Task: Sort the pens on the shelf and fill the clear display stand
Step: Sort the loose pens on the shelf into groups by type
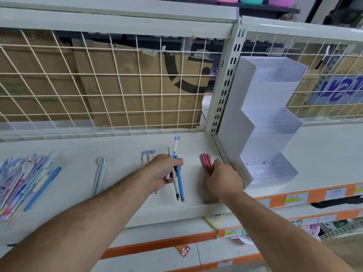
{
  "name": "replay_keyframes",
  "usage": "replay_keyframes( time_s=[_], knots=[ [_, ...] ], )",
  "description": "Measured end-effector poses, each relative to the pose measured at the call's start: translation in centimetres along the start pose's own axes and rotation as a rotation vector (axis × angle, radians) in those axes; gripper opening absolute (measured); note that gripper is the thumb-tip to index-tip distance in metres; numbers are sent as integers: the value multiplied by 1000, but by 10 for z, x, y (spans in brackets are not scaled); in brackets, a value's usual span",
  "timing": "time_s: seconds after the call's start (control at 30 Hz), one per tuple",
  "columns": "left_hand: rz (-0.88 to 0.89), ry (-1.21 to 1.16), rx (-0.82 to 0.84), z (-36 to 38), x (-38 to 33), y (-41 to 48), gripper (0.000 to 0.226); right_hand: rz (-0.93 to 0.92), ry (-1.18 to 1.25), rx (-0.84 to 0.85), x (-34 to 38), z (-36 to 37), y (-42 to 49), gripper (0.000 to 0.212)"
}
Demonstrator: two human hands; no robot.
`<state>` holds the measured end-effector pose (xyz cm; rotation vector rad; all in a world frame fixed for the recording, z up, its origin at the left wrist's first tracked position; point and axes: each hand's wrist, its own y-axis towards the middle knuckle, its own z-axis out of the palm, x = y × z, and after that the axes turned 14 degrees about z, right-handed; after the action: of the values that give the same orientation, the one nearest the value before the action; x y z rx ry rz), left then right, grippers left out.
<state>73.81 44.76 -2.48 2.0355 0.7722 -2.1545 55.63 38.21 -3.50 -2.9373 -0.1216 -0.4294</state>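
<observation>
The left grip (163, 171) is closed around a few pens. One is a bright blue plastic pen (179, 179) and one is a thin white pen (173, 174). Both pens stick out past the grip at each end, and their tips point back toward the person.

Just right of the left grip, the right grip (222, 179) curls over 3 pink-red pens (205, 161) that lie side by side on the white metal shelf (127, 203). Only the pens' far ends show beyond the fingers.

The clear plastic display stand with 3 steps (271, 134) stands just right of the right grip and nearly touches it. No pens can be seen in it.

Partly hidden behind the left grip lie some white pens with purple tops (147, 156). A white pen with a blue forked top (175, 144) pokes out beyond this grip; I cannot tell if it is held. Further left lie 2 pale grey pens (100, 173). Far left is a mixed heap of pastel pens (23, 183).
</observation>
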Motion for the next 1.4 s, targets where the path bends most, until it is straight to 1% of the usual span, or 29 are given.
replay_keyframes(
  time_s=[0.17,0.23,0.3,0.4,0.47,0.5,0.6,0.73,0.8,0.87,0.97,1.0,1.07,1.17,1.27,1.33,1.4],
  knots=[
    [14,-10,8,-5,0,-4,5,-22,18,-36,6,0,-6,27],
    [25,-13,16,-9,-1,-6,5,-85,138,-25,15,3,-11,20],
    [38,-16,11,-15,-1,-9,5,-145,366,88,26,6,-20,15],
    [66,-32,10,-24,-1,-15,7,-147,621,397,46,2,-40,18],
    [74,-58,8,-32,0,-19,8,-125,682,562,56,-2,-52,16],
    [76,-70,7,-36,0,-22,7,-131,678,604,60,-2,-57,15],
    [81,-91,4,-50,-1,-32,8,-151,659,636,72,4,-66,9],
    [59,-126,-9,-67,3,-36,19,-134,686,599,83,14,-72,3],
    [46,-137,-28,-74,3,-37,23,-104,672,511,87,19,-72,4],
    [32,-132,-64,-77,2,-38,22,-72,628,398,87,24,-69,5],
    [17,-125,-93,-77,2,-37,23,1,595,275,77,27,-57,2],
    [12,-129,-93,-76,3,-36,24,16,561,231,72,27,-52,2],
    [-4,-134,-81,-72,5,-35,20,27,452,153,62,26,-43,7],
    [-14,-129,-54,-64,5,-33,14,51,394,128,50,24,-35,7],
    [-14,-138,-46,-54,6,-26,22,65,358,92,40,22,-27,9],
    [-23,-141,-50,-47,5,-23,29,65,268,51,34,20,-20,12],
    [-30,-137,-47,-40,3,-20,30,50,172,34,29,18,-12,16]
  ],
)
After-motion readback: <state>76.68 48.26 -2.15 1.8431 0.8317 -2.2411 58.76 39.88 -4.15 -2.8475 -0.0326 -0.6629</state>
